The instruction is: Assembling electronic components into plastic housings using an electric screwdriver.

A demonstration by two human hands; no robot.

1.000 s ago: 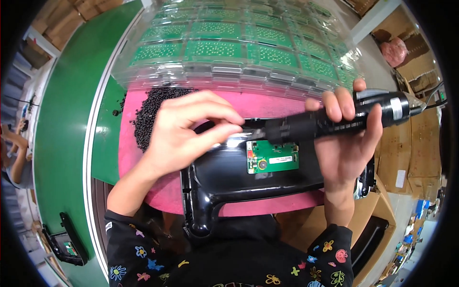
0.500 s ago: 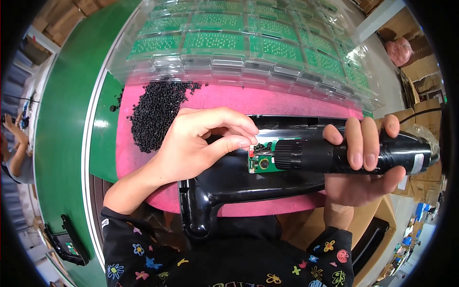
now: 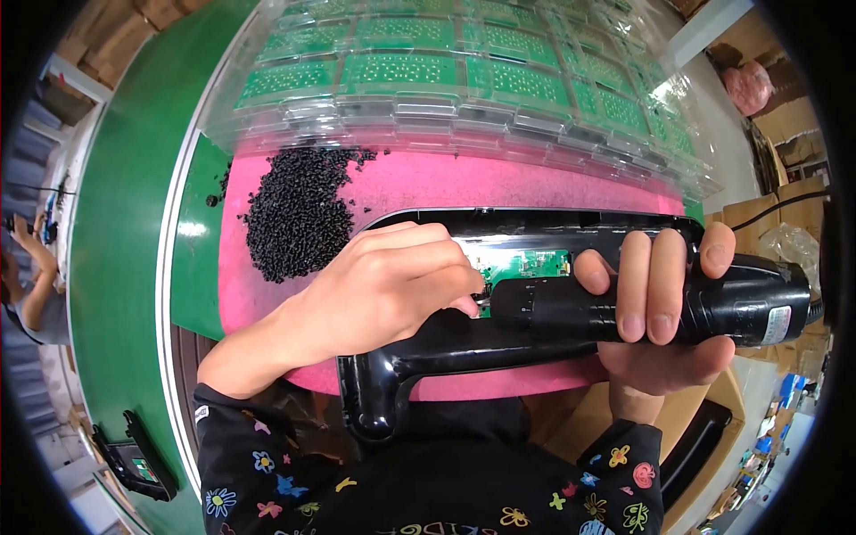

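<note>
My right hand [image 3: 658, 287] wraps round the thick black body of an electric screwdriver [image 3: 562, 308], held level and pointing left. My left hand [image 3: 392, 283] is closed in a pinch at the screwdriver's tip; what the fingertips hold is hidden. Beneath both lies a black plastic housing [image 3: 499, 357] with a curved arm toward me, and a green circuit board [image 3: 530, 264] sits inside it. The screwdriver's nose and my left fingers cover part of the board.
A heap of small black screws [image 3: 299, 214] lies on the pink mat [image 3: 428, 183]. Behind it are stacked clear trays [image 3: 401, 116] of green boards. Another black housing [image 3: 134, 459] is on the green surface at left. A cardboard box [image 3: 580, 428] stands by my right arm. Another person's arm [image 3: 37, 259] shows far left.
My left hand has moved slightly right and down, its fingers curling in at the screwdriver's tip. The screwdriver has shifted slightly left. More of the circuit board's far part shows.
</note>
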